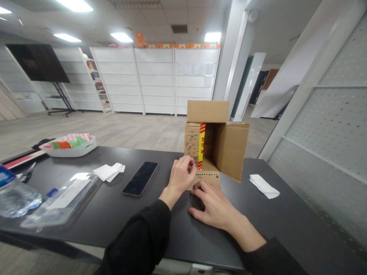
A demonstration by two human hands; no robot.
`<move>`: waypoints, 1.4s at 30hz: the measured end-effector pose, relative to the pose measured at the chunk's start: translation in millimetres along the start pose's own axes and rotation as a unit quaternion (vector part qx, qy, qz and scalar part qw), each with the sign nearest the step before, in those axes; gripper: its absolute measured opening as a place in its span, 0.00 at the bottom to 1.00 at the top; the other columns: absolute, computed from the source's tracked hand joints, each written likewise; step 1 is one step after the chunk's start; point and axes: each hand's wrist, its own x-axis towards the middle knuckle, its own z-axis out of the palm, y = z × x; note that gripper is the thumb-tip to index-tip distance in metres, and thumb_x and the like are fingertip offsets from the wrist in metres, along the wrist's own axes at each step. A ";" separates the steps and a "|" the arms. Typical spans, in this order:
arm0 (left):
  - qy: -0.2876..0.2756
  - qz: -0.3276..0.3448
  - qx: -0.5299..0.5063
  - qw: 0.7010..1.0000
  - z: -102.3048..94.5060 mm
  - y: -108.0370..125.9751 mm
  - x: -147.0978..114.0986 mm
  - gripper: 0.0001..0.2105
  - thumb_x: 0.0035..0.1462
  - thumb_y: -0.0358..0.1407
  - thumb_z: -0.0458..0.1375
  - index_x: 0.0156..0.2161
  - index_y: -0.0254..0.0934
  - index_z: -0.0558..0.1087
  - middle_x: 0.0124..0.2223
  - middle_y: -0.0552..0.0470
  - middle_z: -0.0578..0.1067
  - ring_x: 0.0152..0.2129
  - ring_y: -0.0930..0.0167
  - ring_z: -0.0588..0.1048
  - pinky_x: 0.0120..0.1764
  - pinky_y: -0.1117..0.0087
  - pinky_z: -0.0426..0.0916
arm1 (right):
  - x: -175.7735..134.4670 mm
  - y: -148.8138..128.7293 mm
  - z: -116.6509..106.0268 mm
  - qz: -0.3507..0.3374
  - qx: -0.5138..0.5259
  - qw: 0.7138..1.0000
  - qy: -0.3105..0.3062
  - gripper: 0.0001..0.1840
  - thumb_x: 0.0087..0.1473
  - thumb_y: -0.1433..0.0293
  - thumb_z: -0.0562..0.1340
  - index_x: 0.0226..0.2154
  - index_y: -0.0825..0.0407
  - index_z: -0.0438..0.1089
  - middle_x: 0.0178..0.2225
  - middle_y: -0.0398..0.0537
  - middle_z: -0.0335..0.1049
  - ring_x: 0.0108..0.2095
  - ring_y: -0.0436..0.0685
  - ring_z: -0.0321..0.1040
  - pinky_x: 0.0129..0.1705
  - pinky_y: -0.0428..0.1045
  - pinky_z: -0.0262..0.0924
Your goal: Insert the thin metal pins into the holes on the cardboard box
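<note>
**While the left hand [181, 171] pinched beside an open cardboard box [192, 133], the right hand [213, 202] spanned a dark ridged block [196, 202].**

The box stood on a black table [186, 240], its opening turned toward the person, which seemed to keep its front within easy reach. Its upper flap [208, 111] rose, its side flap [233, 151] swung out to the right, and its lower flap [205, 175], marked with small dark dots, reached toward the person. Left of the opening ran a yellow-and-red tape strip [202, 147], beside a panel scattered with round grey spots; whether they were holes or studs could not be told.

The left hand was narrow, thumb and fingertips drawn together at the box's lower left; whether anything tiny sat between them was hidden. The right hand, just in front of the box, held the block from above, thumb at its near end and fingers toward the far one, apparently to steady it against the tabletop.

Left of the box lay a dark-screened phone [141, 178], and beyond it a folded tissue [109, 172] and a clear plastic case [65, 198], seemingly set aside to leave elbow room. Right of the box lay another tissue [263, 186].
</note>
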 end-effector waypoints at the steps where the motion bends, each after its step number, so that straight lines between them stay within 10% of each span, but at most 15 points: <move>1: 0.001 0.000 -0.001 1.000 0.1 0.0 0.0 0.04 0.56 0.28 0.55 0.33 0.39 0.66 0.32 0.56 0.75 0.29 0.72 0.72 0.39 0.66 0.60 | 0.0 -0.2 0.1 0.000 0.000 1.000 -0.001 0.20 0.54 0.59 0.66 0.45 0.53 0.73 0.44 0.53 0.67 0.46 0.64 0.66 0.50 0.58 0.60; 42: 0.008 0.000 0.008 1.000 -0.5 -2.5 1.1 0.03 0.57 0.28 0.54 0.34 0.39 0.66 0.32 0.56 0.75 0.29 0.72 0.72 0.39 0.67 0.60 | 11.1 -4.1 5.4 -0.007 -0.013 0.998 0.065 0.10 0.62 0.68 0.57 0.35 0.53 0.72 0.36 0.51 0.71 0.41 0.60 0.69 0.47 0.54 0.62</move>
